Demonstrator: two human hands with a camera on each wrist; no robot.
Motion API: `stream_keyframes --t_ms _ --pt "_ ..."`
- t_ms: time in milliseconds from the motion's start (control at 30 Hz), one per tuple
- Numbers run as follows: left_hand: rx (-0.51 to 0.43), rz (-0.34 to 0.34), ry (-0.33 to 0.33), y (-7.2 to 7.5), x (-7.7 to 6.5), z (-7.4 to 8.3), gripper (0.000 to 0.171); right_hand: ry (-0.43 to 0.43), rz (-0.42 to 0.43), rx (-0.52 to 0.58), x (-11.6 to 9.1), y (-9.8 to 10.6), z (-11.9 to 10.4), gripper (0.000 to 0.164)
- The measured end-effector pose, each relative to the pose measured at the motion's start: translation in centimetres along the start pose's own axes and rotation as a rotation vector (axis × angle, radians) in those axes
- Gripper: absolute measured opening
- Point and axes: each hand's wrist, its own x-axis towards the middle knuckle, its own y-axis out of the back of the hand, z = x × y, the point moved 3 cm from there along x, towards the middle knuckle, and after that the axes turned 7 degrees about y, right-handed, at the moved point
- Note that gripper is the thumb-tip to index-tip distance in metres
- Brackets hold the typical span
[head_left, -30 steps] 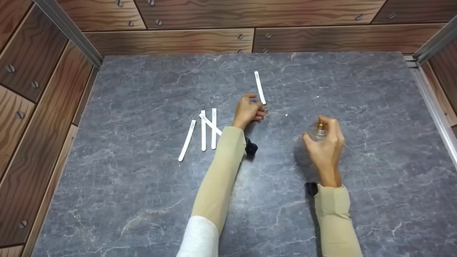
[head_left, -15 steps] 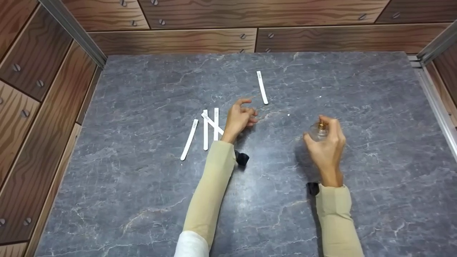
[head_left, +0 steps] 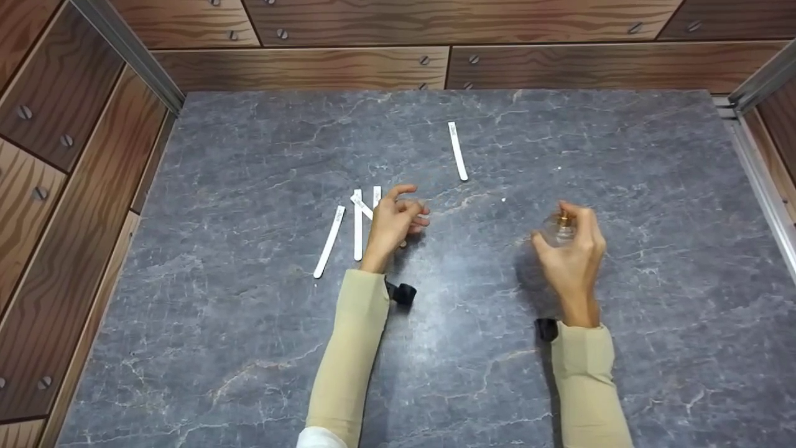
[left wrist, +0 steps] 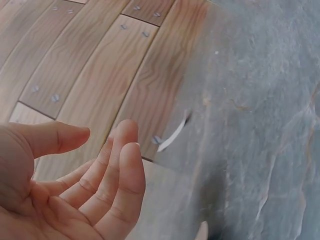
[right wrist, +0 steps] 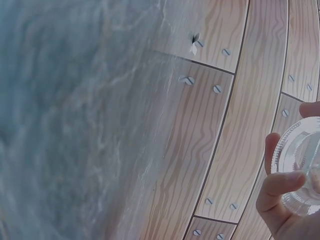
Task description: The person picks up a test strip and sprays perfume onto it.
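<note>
My right hand [head_left: 575, 249] grips a clear glass perfume bottle [head_left: 564, 231] with a gold neck, its fingers round the side and top. In the right wrist view the bottle's round ribbed glass [right wrist: 295, 155] shows between the thumb and fingers. My left hand [head_left: 395, 221] holds nothing; its fingers hang loosely curled above a group of white paper strips, partly hiding them. Of these, a slanted strip [head_left: 329, 242] lies leftmost, beside an upright strip [head_left: 358, 239] crossed near its top by another. A lone strip [head_left: 458, 152] lies farther back.
The grey marbled tabletop [head_left: 249, 348] is bordered by wood-patterned panels [head_left: 298, 68] at the back and sides. A metal rail [head_left: 762, 193] runs along the right edge. Small white specks [head_left: 503, 200] lie on the table.
My left hand has drawn back from the lone far strip, moving left and nearer, over the group of strips. The right hand keeps its grip on the perfume bottle, almost unmoved.
</note>
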Motion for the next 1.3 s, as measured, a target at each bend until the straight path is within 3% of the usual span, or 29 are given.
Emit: stream_keyframes --t_ms 233,567,933,1300 --pt "0.035 0.034 -0.03 1.3 -1.3 0.0 0.04 0.003 0.0 0.0 0.0 0.1 -0.1 0.046" --pt "-0.102 0.055 0.02 2.6 -2.0 -1.8 0.038 -0.009 0.008 0.012 0.0 0.1 -0.1 0.048" --pt "-0.119 0.11 0.094 3.8 -2.3 -3.1 0.037 -0.019 0.018 0.004 0.0 0.2 0.0 0.048" --pt "-0.188 0.156 0.143 4.8 -1.9 -3.8 0.049 -0.027 0.022 0.006 0.2 0.2 0.0 0.049"
